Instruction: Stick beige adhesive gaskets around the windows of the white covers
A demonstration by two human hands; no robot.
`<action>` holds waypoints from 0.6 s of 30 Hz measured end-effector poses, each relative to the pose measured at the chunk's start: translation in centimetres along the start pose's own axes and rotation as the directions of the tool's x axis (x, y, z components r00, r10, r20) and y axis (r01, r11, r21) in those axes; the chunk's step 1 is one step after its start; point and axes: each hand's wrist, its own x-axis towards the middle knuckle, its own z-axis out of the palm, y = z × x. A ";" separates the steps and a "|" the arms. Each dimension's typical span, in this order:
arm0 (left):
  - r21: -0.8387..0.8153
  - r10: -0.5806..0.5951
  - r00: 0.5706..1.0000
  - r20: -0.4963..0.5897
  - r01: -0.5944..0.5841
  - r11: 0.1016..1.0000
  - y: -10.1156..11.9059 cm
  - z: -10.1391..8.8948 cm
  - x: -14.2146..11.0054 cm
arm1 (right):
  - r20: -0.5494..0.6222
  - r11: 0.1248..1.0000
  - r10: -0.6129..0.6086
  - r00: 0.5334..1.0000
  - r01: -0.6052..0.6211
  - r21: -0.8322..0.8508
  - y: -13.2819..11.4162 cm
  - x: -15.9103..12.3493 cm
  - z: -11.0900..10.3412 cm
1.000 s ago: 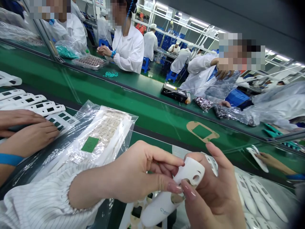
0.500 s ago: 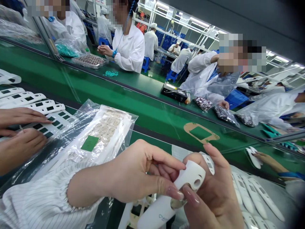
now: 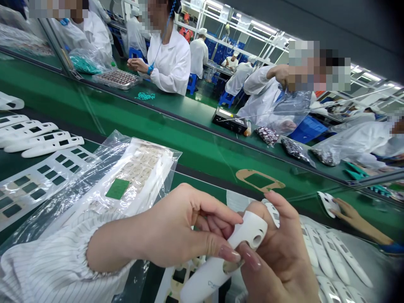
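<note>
Both of my hands hold one white plastic casing (image 3: 243, 237), a long curved shell with a round hole near its upper end. My left hand (image 3: 179, 229) comes in from the left in a white striped sleeve, its thumb and fingers pinched on the casing. My right hand (image 3: 277, 256) cups the casing from the right, with the thumb pressed by a small oval spot on it and the index finger raised behind. Below my hands lies a white sheet with cut-out windows (image 3: 176, 280).
A clear bag of sticker sheets (image 3: 132, 176) lies to the left, beside a sheet with dark windows (image 3: 41, 179) and a row of white casings (image 3: 34, 134). More casings (image 3: 334, 261) lie at right, where another person's hand (image 3: 347, 210) holds one. Workers sit beyond the green conveyor (image 3: 132, 113).
The two hands of another person at the left edge have drawn away and left the view, baring the windowed sheet. My hands and the casing have barely shifted.
</note>
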 end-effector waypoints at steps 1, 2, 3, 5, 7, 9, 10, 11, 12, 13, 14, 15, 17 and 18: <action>-0.007 -0.002 1.000 -0.001 0.002 1.000 0.0 0.0 0.0 | 0.009 1.000 0.005 1.000 -0.005 -0.006 0.0 0.0 -0.1; -0.019 -0.007 1.000 0.000 0.007 1.000 0.0 0.0 0.0 | 0.015 1.000 0.011 1.000 -0.011 -0.010 0.1 -0.1 -0.2; -0.033 -0.016 1.000 0.003 0.016 0.999 0.0 0.1 0.1 | 0.014 1.000 0.016 1.000 -0.016 -0.011 0.1 -0.1 -0.2; -0.067 -0.037 0.999 0.015 0.038 0.997 -0.1 0.1 0.1 | -0.009 1.000 0.020 1.000 -0.020 -0.008 0.2 -0.2 -0.2; -0.106 -0.054 0.998 0.035 0.057 0.993 -0.4 0.1 0.2 | -0.047 1.000 0.031 0.998 -0.031 0.000 0.3 -0.4 0.0; -0.156 -0.064 0.997 0.052 0.071 0.985 -0.6 0.0 0.3 | -0.070 0.998 0.063 0.996 -0.062 0.010 0.2 -0.5 0.2; -0.181 -0.068 0.996 0.058 0.078 0.980 -0.8 -0.1 0.3 | -0.074 0.997 0.080 0.994 -0.079 0.012 0.2 -0.5 0.3; -0.201 -0.071 0.996 0.062 0.082 0.976 -0.9 -0.3 0.4 | -0.075 0.995 0.096 0.993 -0.095 0.011 0.2 -0.5 0.4; -0.214 -0.073 0.995 0.064 0.085 0.973 -1.0 -0.4 0.5 | -0.076 0.994 0.112 0.991 -0.112 0.010 0.1 -0.5 0.4; -0.225 -0.073 0.995 0.068 0.086 0.970 -1.1 -0.6 0.6 | -0.079 0.992 0.126 0.989 -0.126 0.010 0.1 -0.5 0.3; -0.234 -0.070 0.995 0.075 0.086 0.968 -1.2 -0.8 0.7 | -0.082 0.990 0.138 0.987 -0.137 0.012 0.1 -0.4 0.2; -0.246 -0.067 0.994 0.084 0.086 0.965 -1.2 -0.9 0.8 | -0.078 0.990 0.143 0.987 -0.142 0.021 0.0 -0.3 0.0; -0.276 -0.065 0.994 0.084 0.086 0.957 -1.3 -1.1 1.0 | -0.042 0.989 0.137 0.990 -0.134 0.064 0.0 0.0 -0.5; -0.290 -0.067 0.994 0.082 0.088 0.953 -1.3 -1.2 1.1 | -0.018 0.988 0.124 0.992 -0.122 0.090 0.0 0.2 -0.8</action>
